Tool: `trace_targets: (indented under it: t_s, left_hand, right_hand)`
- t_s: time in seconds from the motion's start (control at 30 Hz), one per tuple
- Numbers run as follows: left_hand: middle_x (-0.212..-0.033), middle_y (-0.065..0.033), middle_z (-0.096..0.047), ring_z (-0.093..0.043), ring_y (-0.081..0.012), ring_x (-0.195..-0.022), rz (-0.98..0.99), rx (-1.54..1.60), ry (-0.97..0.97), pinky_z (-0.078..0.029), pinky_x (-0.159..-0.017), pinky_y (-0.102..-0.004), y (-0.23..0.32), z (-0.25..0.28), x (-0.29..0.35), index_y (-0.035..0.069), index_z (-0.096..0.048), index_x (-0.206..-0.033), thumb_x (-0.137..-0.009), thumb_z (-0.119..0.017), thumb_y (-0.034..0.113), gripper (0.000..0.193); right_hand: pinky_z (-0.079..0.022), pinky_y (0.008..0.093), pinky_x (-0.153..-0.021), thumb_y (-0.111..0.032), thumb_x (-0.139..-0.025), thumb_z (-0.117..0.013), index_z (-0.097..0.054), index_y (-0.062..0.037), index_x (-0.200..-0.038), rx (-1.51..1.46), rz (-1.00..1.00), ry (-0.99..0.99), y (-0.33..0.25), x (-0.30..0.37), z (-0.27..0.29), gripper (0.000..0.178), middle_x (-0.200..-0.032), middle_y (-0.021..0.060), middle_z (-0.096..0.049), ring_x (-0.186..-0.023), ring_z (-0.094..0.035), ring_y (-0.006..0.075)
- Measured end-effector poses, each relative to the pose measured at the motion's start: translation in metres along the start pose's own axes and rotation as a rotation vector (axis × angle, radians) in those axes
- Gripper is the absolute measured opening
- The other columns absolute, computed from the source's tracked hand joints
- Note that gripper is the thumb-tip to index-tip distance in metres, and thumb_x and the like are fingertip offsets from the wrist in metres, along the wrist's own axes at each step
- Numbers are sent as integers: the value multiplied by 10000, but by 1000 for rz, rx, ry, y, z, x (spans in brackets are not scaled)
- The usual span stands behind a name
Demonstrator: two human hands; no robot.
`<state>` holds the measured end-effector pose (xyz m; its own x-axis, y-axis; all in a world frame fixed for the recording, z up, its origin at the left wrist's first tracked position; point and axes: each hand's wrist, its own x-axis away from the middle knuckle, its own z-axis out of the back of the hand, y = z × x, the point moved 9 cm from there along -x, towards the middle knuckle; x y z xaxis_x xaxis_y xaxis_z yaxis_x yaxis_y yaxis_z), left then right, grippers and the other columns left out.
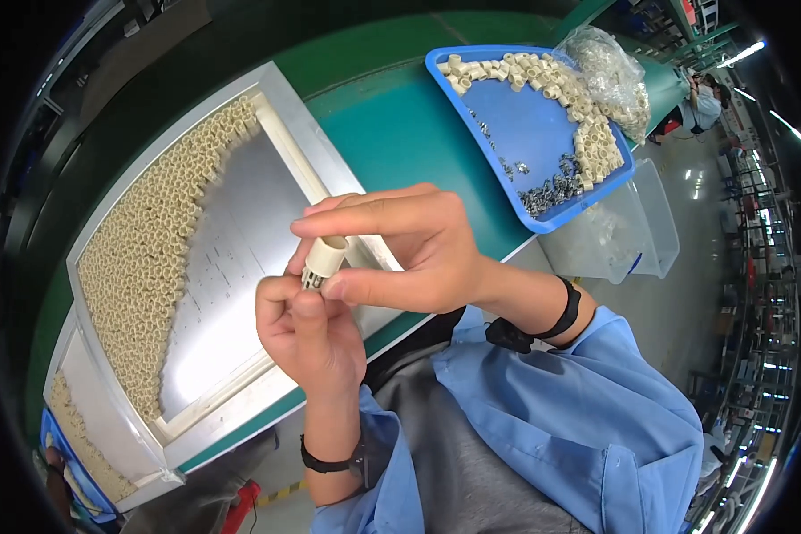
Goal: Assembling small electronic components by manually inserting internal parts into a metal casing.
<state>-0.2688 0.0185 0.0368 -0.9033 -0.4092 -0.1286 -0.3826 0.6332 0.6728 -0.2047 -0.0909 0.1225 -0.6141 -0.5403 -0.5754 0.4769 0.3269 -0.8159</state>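
Note:
My right hand [409,249] grips a small cream plastic cylinder [323,258] between thumb and forefinger, held up above the metal tray. Small metal pins stick out of the cylinder's lower end. My left hand [307,329] pinches at those pins from below with thumb and fingertips. Both hands meet in the middle of the view, over the near edge of the green table [392,133]. Each wrist wears a black strap.
A large metal tray [240,240] on the left holds rows of several cream cylinders [142,258]. A blue tray [529,125] at the upper right holds loose cream cylinders, small metal parts and a clear bag [610,76]. A clear bin [627,236] hangs at the table's right edge.

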Motion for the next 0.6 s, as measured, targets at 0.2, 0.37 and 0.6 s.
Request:
trace_targets:
  t_s: [0.2,0.37,0.6]
  left_hand:
    - [-906,-138,-619,-595,-206,-791,-95,-202,-56,-482,-698,-319,28,12,6,-2,-570,-981,-1008,-625,378,385]
    - [-858,-153,-634,-595,-221,-755,-109,-697,-62,-485,-681,-325,72,22,14,-23,-607,-913,-994,-641,356,389]
    - [-828,-117,-614,-558,-206,-777,-173,-982,18,-435,-730,-306,106,43,26,-7,-590,-882,-1010,-587,235,273]
  right_hand:
    - [-539,364,-967,-27,-864,-756,-666,68,-1240,448,-124,-87,20,-45,61,398,-1026,182,-753,-1006,-717,218]
    - [-560,310,-896,-155,-851,-778,-703,24,-1187,767,-318,123,115,-115,227,387,-1042,140,-754,-989,-721,191]
    - [-565,340,-885,-195,-788,-804,-736,-24,-1119,1031,-436,227,222,-145,297,379,-1019,145,-758,-949,-732,253]
